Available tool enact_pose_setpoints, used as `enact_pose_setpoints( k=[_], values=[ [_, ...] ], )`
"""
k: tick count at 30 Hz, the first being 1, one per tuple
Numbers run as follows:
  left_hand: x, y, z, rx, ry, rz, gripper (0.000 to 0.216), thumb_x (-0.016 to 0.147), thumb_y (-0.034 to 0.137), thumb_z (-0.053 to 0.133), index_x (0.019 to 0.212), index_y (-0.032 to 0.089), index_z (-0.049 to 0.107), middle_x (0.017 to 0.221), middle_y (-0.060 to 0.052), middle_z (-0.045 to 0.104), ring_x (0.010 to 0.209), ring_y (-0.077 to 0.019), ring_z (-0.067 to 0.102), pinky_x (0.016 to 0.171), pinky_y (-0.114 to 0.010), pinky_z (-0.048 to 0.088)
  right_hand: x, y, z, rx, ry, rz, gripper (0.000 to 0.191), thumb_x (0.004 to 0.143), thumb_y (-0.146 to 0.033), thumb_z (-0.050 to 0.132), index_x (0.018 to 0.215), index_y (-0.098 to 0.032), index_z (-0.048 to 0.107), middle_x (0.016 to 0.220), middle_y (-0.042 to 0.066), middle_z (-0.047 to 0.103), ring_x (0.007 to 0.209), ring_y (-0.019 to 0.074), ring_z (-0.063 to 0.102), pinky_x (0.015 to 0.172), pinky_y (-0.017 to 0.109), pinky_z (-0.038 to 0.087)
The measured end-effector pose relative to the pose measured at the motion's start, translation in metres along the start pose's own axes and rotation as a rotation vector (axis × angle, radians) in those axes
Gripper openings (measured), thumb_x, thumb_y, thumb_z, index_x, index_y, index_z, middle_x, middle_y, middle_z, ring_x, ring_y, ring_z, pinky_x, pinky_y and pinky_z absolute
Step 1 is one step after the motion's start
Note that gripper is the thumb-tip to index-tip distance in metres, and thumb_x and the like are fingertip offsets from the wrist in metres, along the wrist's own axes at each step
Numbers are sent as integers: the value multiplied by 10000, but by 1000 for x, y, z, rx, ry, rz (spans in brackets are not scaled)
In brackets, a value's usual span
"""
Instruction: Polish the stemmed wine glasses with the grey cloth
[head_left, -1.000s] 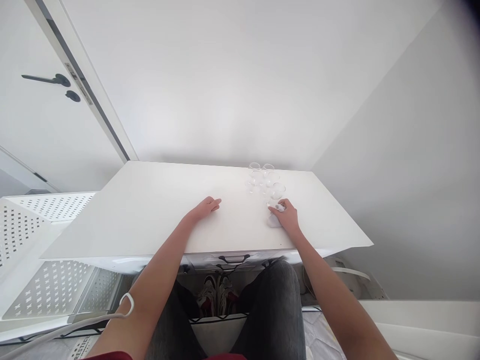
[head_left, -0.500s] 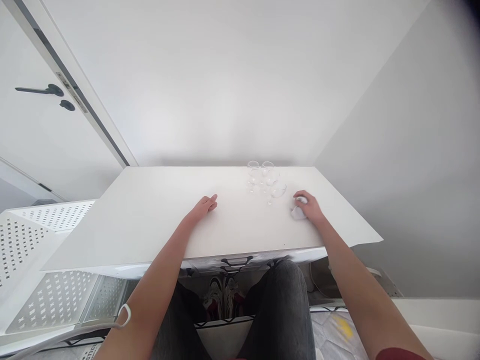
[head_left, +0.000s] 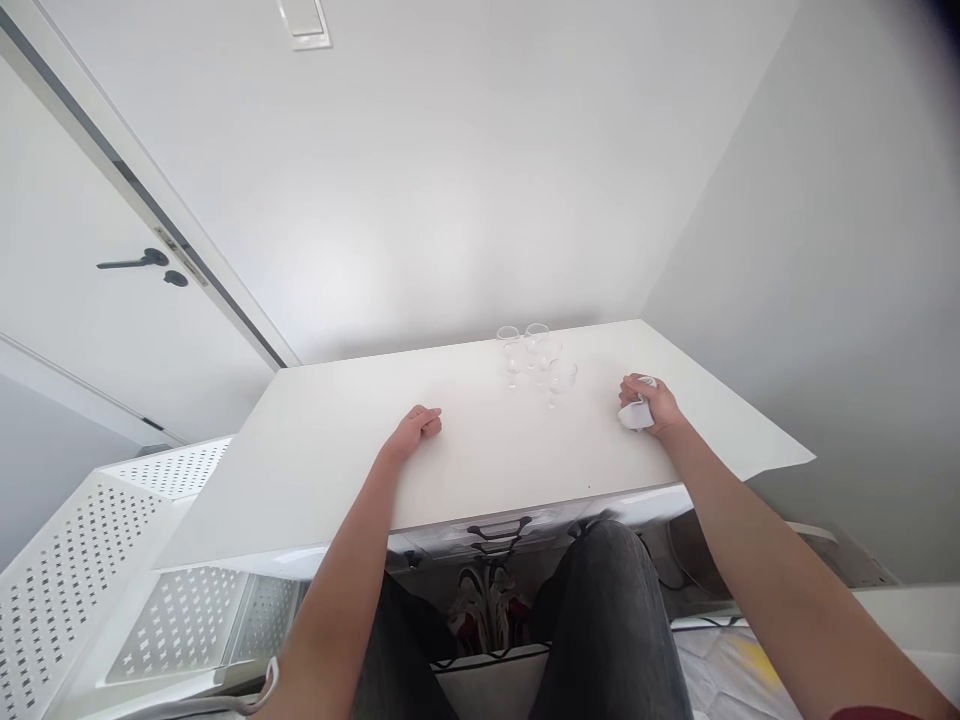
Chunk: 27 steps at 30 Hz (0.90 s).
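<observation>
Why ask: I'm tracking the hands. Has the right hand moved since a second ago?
Yes. The right hand, holding a white wad, went rightward, from just before the nearest glass to well right of it.

The desk [head_left: 480, 450] had a white, smooth, matt top with no grain showing, like painted or laminated board. The glasses [head_left: 536, 355] on it were clear, glossy glass, thin enough to look almost colourless against the white. The wad [head_left: 636, 415] bunched in the fingers of the right hand [head_left: 651, 400] was white, soft and matt; whether cloth or paper could not be told. The perforated panels [head_left: 90, 540] to the left looked like white-coated sheet metal with a faint sheen. The door handle [head_left: 139, 262] was dark, matt metal. The wall [head_left: 450, 180] was smooth, matt and painted white. The trousers [head_left: 615, 600] were dark grey denim, coarse in weave.
</observation>
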<state>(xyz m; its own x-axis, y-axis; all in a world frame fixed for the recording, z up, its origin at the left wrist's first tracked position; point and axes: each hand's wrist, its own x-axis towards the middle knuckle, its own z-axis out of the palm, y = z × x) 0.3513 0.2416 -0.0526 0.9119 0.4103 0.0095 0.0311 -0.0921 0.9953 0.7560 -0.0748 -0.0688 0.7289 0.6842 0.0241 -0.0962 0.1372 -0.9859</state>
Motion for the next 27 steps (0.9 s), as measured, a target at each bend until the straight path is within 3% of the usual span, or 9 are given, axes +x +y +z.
enact_pose_setpoints(
  k=[7,13,21,27],
  values=[
    [1,1,1,-38,71,9,641,874,548,594,553,237,135,578,58,84,523,-102,124,542,-330,164,-8,-5,8,-101,37,-33,480,669,-545,809,670,-248,431,571,-52,356,495,112,348,431,273,300],
    [-3,4,5,5,157,36,641,875,606,554,557,240,134,570,59,99,510,-101,149,521,-321,175,-12,-5,14,-162,40,-66,472,694,-554,789,608,-236,451,569,-28,425,534,130,398,480,285,331],
    [-6,6,15,176,208,23,642,906,673,474,559,236,155,555,42,154,517,-109,174,521,-323,192,-10,-1,19,-362,15,-14,482,691,-574,774,555,-226,471,535,-35,443,497,121,359,478,285,295],
    [-5,5,22,365,206,-4,634,934,688,402,543,232,197,549,26,183,526,-115,145,545,-330,149,-11,5,33,-675,113,-142,420,814,-566,647,613,-223,512,563,-25,476,537,139,388,549,291,317]
  ],
)
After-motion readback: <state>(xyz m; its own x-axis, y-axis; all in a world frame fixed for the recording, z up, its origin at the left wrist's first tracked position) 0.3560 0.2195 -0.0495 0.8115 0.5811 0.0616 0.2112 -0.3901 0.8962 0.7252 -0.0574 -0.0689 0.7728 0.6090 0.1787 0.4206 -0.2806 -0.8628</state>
